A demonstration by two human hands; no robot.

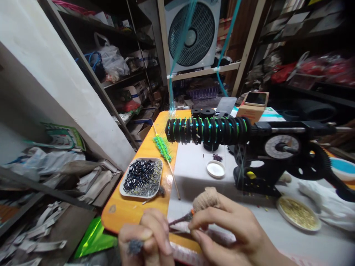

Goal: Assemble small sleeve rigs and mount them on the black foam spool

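My left hand (145, 236) is closed at the bottom centre, with a fuzzy grey tuft (135, 246) poking out of the fist. From its right side a thin dark rod (179, 220) with an orange band reaches toward my right hand (233, 229). The thumb and fingertips of my right hand are pinched near the orange band; what lies between them is too small to make out. A beige wrapping (210, 195) covers one of its fingers. A white tray (121, 190) of dark and silvery beads stands beyond my left hand, beside a green bristly stick (163, 148).
A black hand-cranked machine (271, 147) holds a roller of black rings (208, 130) across the table. On the right is a dish of golden bits (298, 214). A small white lid (215, 169) lies mid-table. Behind stand a fan (191, 37) and shelves.
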